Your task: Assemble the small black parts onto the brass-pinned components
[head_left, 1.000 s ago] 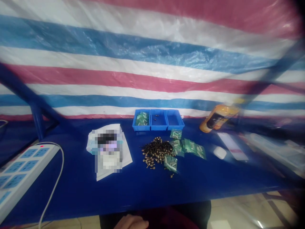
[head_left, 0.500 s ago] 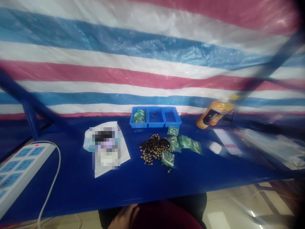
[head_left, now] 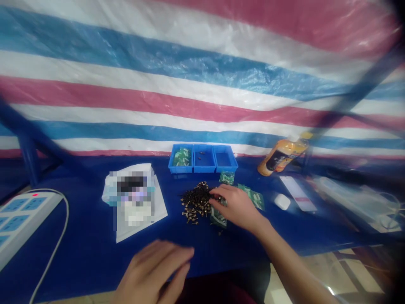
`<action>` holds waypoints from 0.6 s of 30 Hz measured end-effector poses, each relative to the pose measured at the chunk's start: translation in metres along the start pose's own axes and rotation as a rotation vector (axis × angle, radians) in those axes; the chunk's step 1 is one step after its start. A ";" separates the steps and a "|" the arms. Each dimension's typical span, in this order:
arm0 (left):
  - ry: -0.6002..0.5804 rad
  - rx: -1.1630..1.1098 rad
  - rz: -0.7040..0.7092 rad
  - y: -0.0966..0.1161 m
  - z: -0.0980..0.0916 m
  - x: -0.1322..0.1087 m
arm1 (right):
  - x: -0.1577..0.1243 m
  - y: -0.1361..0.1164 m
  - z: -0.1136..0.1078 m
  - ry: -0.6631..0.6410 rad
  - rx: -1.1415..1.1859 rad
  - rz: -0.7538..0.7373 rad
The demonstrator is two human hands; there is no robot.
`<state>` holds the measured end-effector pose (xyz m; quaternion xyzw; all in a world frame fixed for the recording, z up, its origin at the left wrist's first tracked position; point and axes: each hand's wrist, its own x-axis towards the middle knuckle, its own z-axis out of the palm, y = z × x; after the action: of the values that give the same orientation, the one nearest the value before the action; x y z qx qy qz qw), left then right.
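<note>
My right hand (head_left: 236,207) reaches over the right side of a pile of small dark and brass-coloured screw-like parts (head_left: 198,200). Its bent fingers stay slightly apart, touching or just above the parts and a green packet (head_left: 218,217). Part of that packet is hidden under the hand. Another green packet (head_left: 227,177) lies behind the hand, and more green packets (head_left: 257,199) show to its right. My left hand (head_left: 155,270), somewhat blurred, hovers over the table's front edge, thumb and fingers apart, holding nothing.
Three joined blue bins (head_left: 204,169) stand behind the pile; the left one contains green packets. At left are a white bag (head_left: 158,209) and a power strip (head_left: 34,219) with its cable. A tilted drink bottle (head_left: 278,157), white case (head_left: 282,202) and phone (head_left: 299,194) are at right.
My right hand has come into view and reached the pile and packets. My left hand has risen from the lap to above the table's front edge. The view has shifted slightly.
</note>
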<state>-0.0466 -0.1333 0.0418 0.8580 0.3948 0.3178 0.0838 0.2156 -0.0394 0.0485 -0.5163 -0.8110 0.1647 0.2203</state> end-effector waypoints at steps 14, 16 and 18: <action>0.093 0.011 0.182 -0.073 0.089 0.112 | 0.049 0.029 0.029 -0.176 -0.152 -0.139; 0.080 -0.020 0.151 -0.074 0.089 0.109 | 0.047 0.029 0.034 -0.162 -0.131 -0.147; 0.070 -0.031 0.120 -0.077 0.086 0.109 | 0.047 0.029 0.039 -0.134 -0.137 -0.142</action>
<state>0.0113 0.0069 -0.0041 0.8671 0.3401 0.3582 0.0641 0.1994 0.0132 0.0096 -0.4594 -0.8677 0.1273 0.1410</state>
